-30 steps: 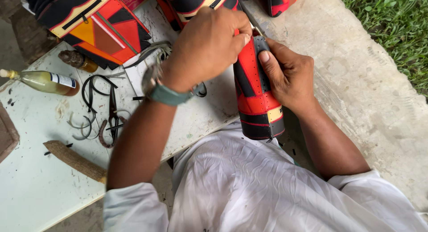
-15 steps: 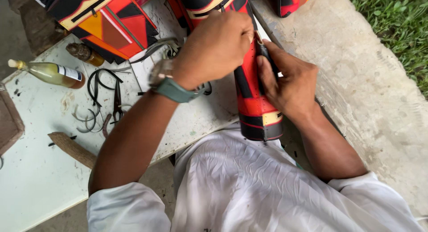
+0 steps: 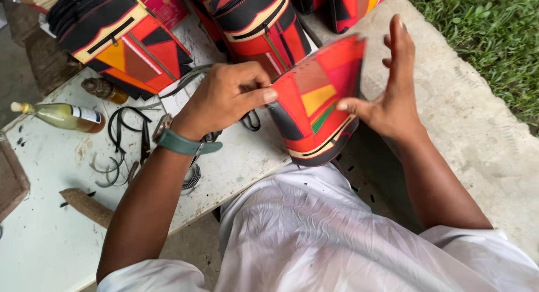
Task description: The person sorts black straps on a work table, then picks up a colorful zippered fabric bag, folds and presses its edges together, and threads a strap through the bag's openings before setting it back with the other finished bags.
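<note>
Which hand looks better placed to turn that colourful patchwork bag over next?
Probably the left hand: it pinches the red, orange and black patchwork bag by its edge. The right hand is open, only its thumb touching the bag.

From my feed, the patchwork bag (image 3: pixel 317 104) is motion-blurred along its upper edge, and my left hand (image 3: pixel 227 95) covers its near-left corner, so I cannot tell how the fingers grip there. The finished bags (image 3: pixel 120 42) at the top are cut off by the frame, and the bottle (image 3: pixel 59 115) label is too small to make out.
</note>
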